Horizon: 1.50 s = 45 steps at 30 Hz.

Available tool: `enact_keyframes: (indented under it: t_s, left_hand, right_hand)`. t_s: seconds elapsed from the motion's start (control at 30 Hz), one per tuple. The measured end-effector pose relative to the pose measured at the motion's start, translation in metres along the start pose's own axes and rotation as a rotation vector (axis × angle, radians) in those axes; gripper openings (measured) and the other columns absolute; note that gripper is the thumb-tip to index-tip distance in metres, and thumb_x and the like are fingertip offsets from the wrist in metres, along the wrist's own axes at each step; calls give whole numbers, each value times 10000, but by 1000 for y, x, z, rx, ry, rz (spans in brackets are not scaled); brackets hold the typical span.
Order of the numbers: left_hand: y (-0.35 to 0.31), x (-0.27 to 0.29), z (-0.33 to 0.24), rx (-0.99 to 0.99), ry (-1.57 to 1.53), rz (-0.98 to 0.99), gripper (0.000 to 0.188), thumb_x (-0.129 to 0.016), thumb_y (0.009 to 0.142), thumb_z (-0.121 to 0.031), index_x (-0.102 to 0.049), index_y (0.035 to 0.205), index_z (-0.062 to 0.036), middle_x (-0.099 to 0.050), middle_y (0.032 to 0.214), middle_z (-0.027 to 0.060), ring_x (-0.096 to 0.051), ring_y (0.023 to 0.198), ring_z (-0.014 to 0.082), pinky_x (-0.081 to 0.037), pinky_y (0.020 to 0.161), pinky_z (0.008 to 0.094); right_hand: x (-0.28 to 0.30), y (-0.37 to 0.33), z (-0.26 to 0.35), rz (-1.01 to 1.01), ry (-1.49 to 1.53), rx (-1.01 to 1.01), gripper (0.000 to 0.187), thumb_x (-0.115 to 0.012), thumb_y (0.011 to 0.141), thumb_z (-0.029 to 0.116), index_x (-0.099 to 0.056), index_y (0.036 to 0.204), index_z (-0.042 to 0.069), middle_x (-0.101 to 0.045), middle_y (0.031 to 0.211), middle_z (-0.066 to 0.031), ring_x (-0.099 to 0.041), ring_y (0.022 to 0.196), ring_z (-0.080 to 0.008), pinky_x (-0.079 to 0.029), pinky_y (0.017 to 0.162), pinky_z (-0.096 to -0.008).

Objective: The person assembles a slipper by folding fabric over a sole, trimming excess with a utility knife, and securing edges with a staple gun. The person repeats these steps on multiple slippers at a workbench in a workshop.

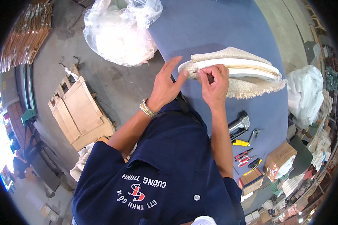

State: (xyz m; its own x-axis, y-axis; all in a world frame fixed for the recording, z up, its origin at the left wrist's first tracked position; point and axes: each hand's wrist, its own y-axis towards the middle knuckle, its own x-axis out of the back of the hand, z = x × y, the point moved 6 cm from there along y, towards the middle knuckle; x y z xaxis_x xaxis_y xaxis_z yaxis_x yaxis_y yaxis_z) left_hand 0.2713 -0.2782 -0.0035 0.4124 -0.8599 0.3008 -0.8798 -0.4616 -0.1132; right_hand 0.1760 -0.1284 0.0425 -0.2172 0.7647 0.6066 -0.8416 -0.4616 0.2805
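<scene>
A long curved piece with a white padded face and a pale wooden edge (244, 70) lies on the blue-grey table in front of me. Coarse beige fabric (251, 88) wraps its left end and spreads out along both long sides, frayed at the near border. My right hand (215, 85) is closed, thumb and index finger pinching the fabric near the left end. Beside that same end, my left hand (166, 84) has its thumb and fingers apart, the thumb tip close to the cloth. Nothing is visible in the left hand.
Right of my right forearm, a staple gun (241, 122), a yellow-handled cutter (240, 142), pliers (254, 135) and red-handled scissors (244, 160) lie on the table (214, 26). A cardboard box (279, 159) stands beyond them. Plastic-wrapped bundles (120, 37) flank the table.
</scene>
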Motion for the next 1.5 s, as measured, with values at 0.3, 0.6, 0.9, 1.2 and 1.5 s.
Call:
enact_keyframes:
  t_s: [0.3,0.6,0.9,1.2,1.5]
  left_hand:
    - [17,1,-30,-240,185,107,508,-764,857,-85,-645,1347,-26,-660,1347,214,-672,1173,392,-557,977,423]
    - [3,-6,-13,-337,208,67,545,-777,823,-47,-654,1354,-58,-668,1357,173,-713,1098,360,-610,835,390]
    - [9,-14,-33,-437,299,46,524,-792,810,-62,-681,1323,-78,-701,1322,103,-750,1007,297,-627,762,355]
    - [-2,-24,-35,-307,289,-34,500,-751,839,-47,-677,1330,-98,-690,1342,94,-706,1152,283,-618,856,361]
    - [-14,-22,-14,-149,231,-55,491,-794,855,-185,-606,1293,-66,-647,1388,102,-690,1151,293,-602,864,389]
  right_hand:
    - [-10,8,13,-20,-62,4,195,-846,805,164,-691,881,75,-603,939,-97,-560,952,-323,-463,834,-445]
    - [-19,-4,6,5,-105,-31,198,-836,819,159,-655,854,87,-588,956,-87,-539,936,-320,-439,831,-440]
    - [-7,2,-4,17,46,37,152,-809,867,153,-676,890,84,-580,971,-78,-509,952,-293,-420,836,-411]
    - [1,-4,-2,67,-60,42,191,-839,824,131,-693,940,90,-597,1035,-88,-540,1017,-306,-436,886,-420]
    - [-5,-18,-6,55,-38,-66,112,-761,897,130,-666,930,82,-576,1005,-90,-492,995,-292,-403,875,-426]
